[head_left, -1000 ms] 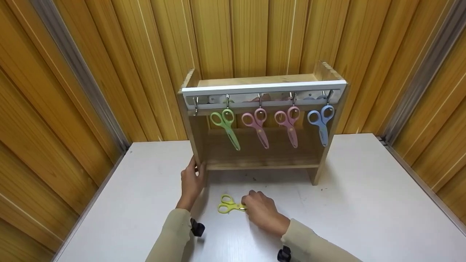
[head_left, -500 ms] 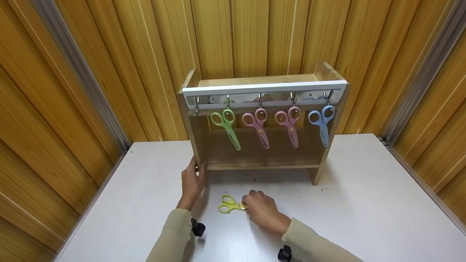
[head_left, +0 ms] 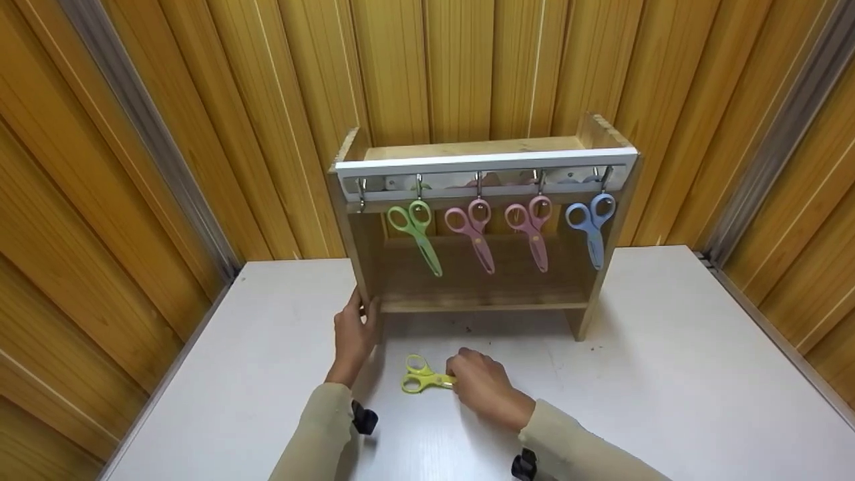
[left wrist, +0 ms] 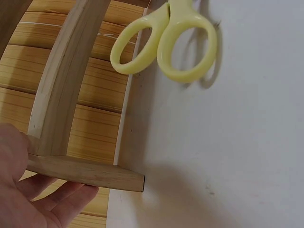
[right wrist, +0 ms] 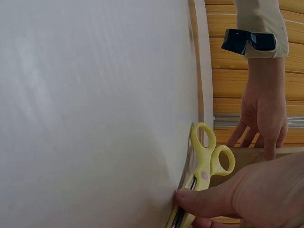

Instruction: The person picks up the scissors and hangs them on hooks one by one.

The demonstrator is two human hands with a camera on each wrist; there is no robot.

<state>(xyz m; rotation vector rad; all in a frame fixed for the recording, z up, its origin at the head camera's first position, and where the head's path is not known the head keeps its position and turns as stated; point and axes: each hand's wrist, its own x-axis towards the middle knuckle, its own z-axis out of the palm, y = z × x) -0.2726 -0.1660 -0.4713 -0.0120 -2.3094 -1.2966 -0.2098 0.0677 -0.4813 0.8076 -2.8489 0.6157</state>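
My right hand (head_left: 482, 385) pinches a pair of yellow scissors (head_left: 427, 381) by the blades, low over the table in front of the wooden rack (head_left: 481, 307). In the right wrist view, the thumb (right wrist: 209, 202) lies across the blades and both finger loops point away from the hand. My left hand (head_left: 351, 336) grips the lower front of the rack's left side panel (left wrist: 90, 172). From the rack's hooks hang green scissors (head_left: 421, 240), two pink pairs, one in the middle (head_left: 475, 234) and one to its right (head_left: 532, 234), and blue scissors (head_left: 590, 230). The leftmost hook (head_left: 361, 194) carries nothing.
A white rail (head_left: 487, 162) runs along the rack's upper front and bears the hooks. The rack stands on a white table (head_left: 668, 374), with wood-patterned panels (head_left: 461, 67) behind and at both sides. Small dark specks lie on the tabletop near the rack.
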